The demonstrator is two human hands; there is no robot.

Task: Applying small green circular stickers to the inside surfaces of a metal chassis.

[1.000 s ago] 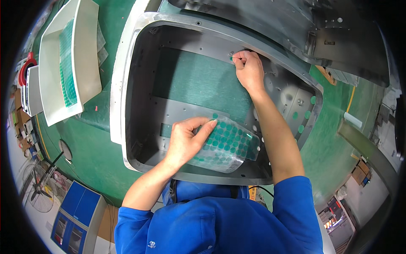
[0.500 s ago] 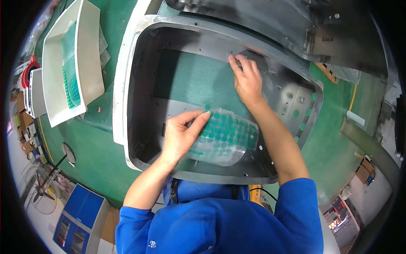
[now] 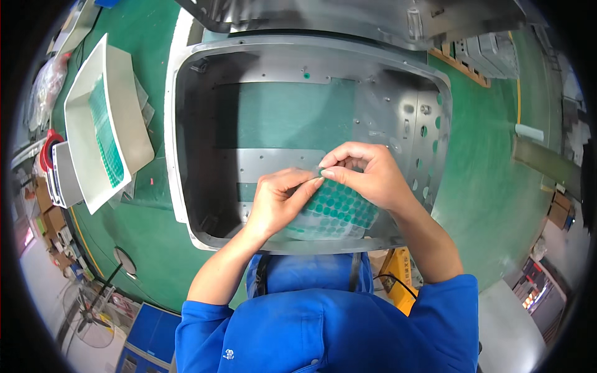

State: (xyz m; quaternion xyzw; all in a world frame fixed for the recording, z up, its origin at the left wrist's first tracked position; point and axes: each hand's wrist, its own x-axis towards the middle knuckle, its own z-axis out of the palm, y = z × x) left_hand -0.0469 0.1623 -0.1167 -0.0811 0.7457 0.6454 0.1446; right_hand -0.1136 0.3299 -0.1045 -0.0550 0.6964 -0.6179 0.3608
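A clear sheet of round green stickers (image 3: 342, 205) hangs over the near part of a grey metal housing (image 3: 205, 124). My left hand (image 3: 277, 200) pinches the sheet's upper left corner between thumb and forefinger. Right beside it, my right hand (image 3: 367, 174) has thumb and forefinger closed at the sheet's top edge, on a green dot sticker (image 3: 322, 173). The fingertips of both hands almost touch. One lone green dot (image 3: 306, 75) shows on the housing's far wall.
A white bin (image 3: 134, 137) holding more green sticker sheets (image 3: 109, 140) stands to the left. Another large metal part (image 3: 360, 22) lies beyond the housing. The housing's right wall has several round holes. A yellow object (image 3: 398, 276) sits near my body.
My right hand has come back from the housing's far wall to the sheet beside my left hand. A green dot now shows on that wall, where the fingers were.
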